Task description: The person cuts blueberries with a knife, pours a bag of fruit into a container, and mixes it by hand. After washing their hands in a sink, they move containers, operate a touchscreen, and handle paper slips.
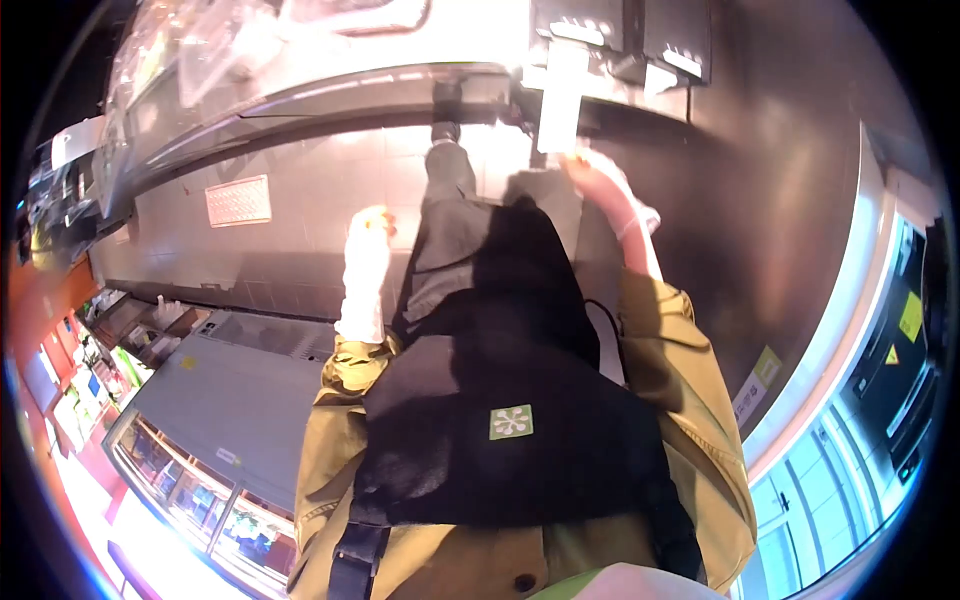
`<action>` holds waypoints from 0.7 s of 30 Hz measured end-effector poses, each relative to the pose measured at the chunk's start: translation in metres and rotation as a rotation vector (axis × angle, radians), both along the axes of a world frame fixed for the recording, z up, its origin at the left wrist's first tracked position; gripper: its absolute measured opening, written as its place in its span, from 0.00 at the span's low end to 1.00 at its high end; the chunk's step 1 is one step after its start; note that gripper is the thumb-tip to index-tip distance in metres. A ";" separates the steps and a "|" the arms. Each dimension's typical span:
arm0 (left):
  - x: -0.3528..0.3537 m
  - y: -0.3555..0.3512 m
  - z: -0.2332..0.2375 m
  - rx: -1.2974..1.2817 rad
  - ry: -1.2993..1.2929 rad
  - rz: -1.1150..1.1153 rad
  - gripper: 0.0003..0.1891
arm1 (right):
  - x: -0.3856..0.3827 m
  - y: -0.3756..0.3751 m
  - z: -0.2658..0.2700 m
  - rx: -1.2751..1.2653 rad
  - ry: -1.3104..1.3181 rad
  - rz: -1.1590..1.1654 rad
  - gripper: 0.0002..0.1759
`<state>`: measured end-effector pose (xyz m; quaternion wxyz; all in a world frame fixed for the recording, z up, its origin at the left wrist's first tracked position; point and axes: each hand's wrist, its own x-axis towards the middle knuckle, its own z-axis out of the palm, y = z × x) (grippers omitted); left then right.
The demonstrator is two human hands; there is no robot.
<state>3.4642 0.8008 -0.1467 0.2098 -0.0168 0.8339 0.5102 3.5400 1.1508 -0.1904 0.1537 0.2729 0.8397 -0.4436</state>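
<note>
My right hand (602, 182) is closed at the lower end of a white paper strip (562, 105), its fingertips pinching the edge. The strip hangs from the front of a dark boxy device (578, 18) on the counter, which looks like a printer; any print on it is washed out by glare. My left hand (372, 222) hangs over the floor to the left of my legs. Its fingers look curled in, with nothing visible in them, though bright light blurs the detail. A thin pale cuff, perhaps of a glove, shows at my right wrist.
A metal counter (330, 95) runs across in front, with clear plastic bags (215, 45) at its left. A second dark device (668, 40) stands to the right. A grey refrigerated unit (230, 390) is behind on the left. A drain grate (238, 200) lies in the tiled floor.
</note>
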 end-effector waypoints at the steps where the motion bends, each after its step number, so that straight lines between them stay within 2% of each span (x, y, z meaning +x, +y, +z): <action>1: -0.007 0.003 0.011 -0.092 -0.028 -0.095 0.10 | 0.002 0.001 0.007 0.150 -0.119 0.175 0.15; 2: -0.013 0.006 0.019 -0.059 -0.043 -0.084 0.10 | 0.000 0.000 0.021 0.309 -0.238 0.345 0.16; 4: -0.045 -0.005 0.034 -0.058 0.051 -0.069 0.10 | -0.037 -0.009 0.060 -0.054 -0.021 0.127 0.14; 5: -0.069 -0.016 0.040 -0.165 0.154 -0.064 0.10 | -0.053 -0.013 0.087 -0.237 0.080 0.020 0.14; 6: -0.100 -0.031 0.044 -0.272 0.254 -0.060 0.10 | -0.064 -0.018 0.111 -0.358 0.337 0.027 0.15; 7: -0.129 -0.040 0.057 -0.240 0.216 0.069 0.10 | -0.079 -0.018 0.118 -0.225 0.537 0.199 0.17; 8: -0.156 -0.048 0.071 -0.109 0.315 0.148 0.11 | -0.100 -0.017 0.106 -0.128 0.610 0.274 0.20; 9: -0.192 -0.062 0.074 -0.191 0.427 0.195 0.12 | -0.122 -0.017 0.094 -0.024 0.687 0.341 0.23; 10: -0.227 -0.073 0.082 -0.189 0.388 0.250 0.13 | -0.143 -0.017 0.082 0.084 0.766 0.398 0.26; 11: -0.254 -0.068 0.096 -0.182 0.469 0.322 0.14 | -0.166 -0.029 0.086 -0.137 0.651 0.370 0.23; 12: -0.280 -0.062 0.108 -0.170 0.547 0.391 0.15 | -0.185 -0.039 0.092 -0.475 0.334 0.139 0.18; 13: -0.309 -0.067 0.107 -0.160 0.508 0.321 0.16 | -0.212 -0.053 0.121 -0.739 0.050 -0.210 0.15; 15: -0.364 -0.088 0.085 -0.135 0.417 0.183 0.17 | -0.240 -0.066 0.209 -1.105 0.279 -0.226 0.16; 18: -0.405 -0.098 0.038 -0.105 0.349 0.217 0.17 | -0.263 -0.071 0.188 -1.144 0.412 -0.470 0.19; 19: -0.411 -0.095 0.043 -0.023 0.219 0.236 0.16 | -0.264 -0.073 0.145 -0.956 0.436 -0.565 0.20; 21: -0.405 -0.083 0.062 0.121 -0.054 0.273 0.15 | -0.252 -0.050 0.062 -0.327 0.396 -0.351 0.23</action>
